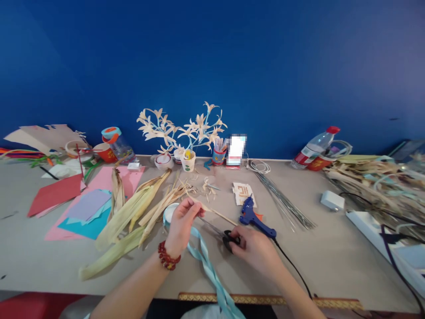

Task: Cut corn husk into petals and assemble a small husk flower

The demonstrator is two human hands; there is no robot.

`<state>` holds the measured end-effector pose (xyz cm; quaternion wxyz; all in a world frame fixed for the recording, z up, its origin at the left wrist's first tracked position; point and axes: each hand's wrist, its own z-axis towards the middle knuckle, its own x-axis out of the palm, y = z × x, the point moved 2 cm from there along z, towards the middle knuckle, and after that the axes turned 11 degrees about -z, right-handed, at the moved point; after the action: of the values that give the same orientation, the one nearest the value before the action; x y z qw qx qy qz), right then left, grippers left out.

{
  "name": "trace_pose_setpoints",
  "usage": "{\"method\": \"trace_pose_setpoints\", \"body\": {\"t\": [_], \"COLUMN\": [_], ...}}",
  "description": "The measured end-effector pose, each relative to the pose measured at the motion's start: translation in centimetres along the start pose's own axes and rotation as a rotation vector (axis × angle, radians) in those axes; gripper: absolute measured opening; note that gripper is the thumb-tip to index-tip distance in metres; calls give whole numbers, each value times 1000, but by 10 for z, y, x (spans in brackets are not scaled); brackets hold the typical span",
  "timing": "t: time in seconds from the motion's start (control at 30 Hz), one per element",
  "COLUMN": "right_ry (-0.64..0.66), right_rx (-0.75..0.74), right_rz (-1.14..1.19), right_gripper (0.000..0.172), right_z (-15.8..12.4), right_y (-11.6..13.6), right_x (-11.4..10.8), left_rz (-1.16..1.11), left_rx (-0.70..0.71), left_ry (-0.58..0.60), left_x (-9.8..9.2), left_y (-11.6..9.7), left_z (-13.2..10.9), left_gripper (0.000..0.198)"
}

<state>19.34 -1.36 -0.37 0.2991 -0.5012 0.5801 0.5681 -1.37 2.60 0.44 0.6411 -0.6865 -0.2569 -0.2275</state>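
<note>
A thin pale strip of corn husk (223, 218) is pinched between the fingertips of my left hand (183, 218), its free end slanting down to the right. My right hand (257, 248) grips scissors with black handles (228, 241); their blades point left toward my left fingers. A light blue ribbon (206, 261) trails from a roll (170, 212) beside my left hand, passing below both hands to the table's front edge. Just behind my right hand lies a blue glue gun (254, 218). Whole corn husks (128, 217) spread out left of my left wrist.
Husk-petal flowers stand in a white cup (188, 161) near the blue wall. A wire bundle (287, 201) and white adapter (333, 200) lie right. Farther right are a power strip (375, 235) and a husk pile (375, 181). Coloured paper (88, 206) covers the left side. A bottle (315, 148) leans back right.
</note>
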Motion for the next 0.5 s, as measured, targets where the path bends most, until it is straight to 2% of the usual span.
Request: {"method": "trace_pose_setpoints", "body": {"t": [0.1, 0.2, 0.3, 0.43, 0.5], "right_ry": [48, 115, 174, 225, 211], "right_rx": [22, 70, 111, 37, 10], "right_rz": [406, 797, 934, 1088, 1136], "right_gripper": [18, 31, 43, 53, 55], "right_z": [-3, -6, -12, -20, -21], "right_y": [-9, -8, 5, 32, 42], "right_x": [6, 16, 25, 26, 23], "left_rz": [-55, -103, -107, -111, -93], "left_rx": [44, 127, 208, 257, 250], "left_ry": [14, 30, 24, -10, -1], "left_x": [2, 2, 2, 1, 2], "left_y": [-5, -9, -12, -11, -9], "left_z": [-1, -3, -4, -5, -6], "left_gripper": [16, 14, 13, 12, 12]}}
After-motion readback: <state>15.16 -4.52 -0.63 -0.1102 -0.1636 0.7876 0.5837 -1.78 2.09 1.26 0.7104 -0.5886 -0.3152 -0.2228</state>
